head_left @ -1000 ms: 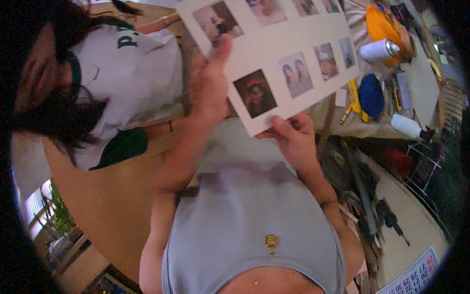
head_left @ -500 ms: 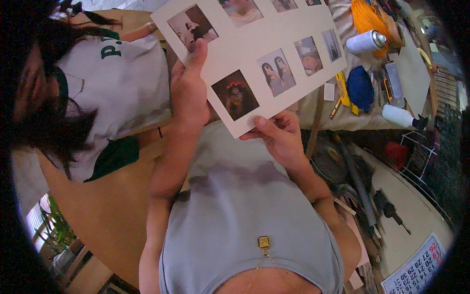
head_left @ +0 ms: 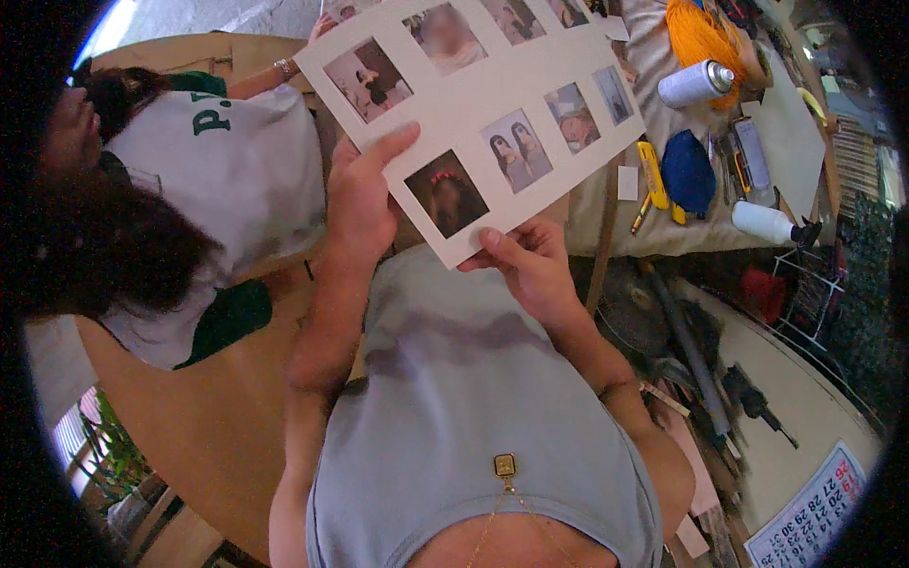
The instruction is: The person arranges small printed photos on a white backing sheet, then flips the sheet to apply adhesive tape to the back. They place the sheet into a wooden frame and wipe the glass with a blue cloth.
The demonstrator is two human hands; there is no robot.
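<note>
A cream photo mat board point(head_left: 454, 104), with several rectangular windows showing photographs, is held up in front of me at a slant. My left hand point(head_left: 365, 194) grips its left edge, thumb lying on the face between two of the pictures. At the lower corner my right hand point(head_left: 530, 265) pinches the board, thumb on the front and fingers underneath. A dark photograph point(head_left: 447, 194) sits in the window nearest that corner. My left fingers are mostly hidden behind the board.
A person in a white and green shirt point(head_left: 227, 151) is close at my left. On the cloth-covered table at right lie a spray can point(head_left: 696, 83), orange yarn point(head_left: 705, 38), a yellow cutter point(head_left: 651, 175), a dark blue bundle point(head_left: 688, 172) and a white bottle point(head_left: 762, 222).
The board has shifted slightly left and tilted a little. My left thumb has slid down off the upper photograph. The person beside me has moved, with a hand now showing behind the board.
</note>
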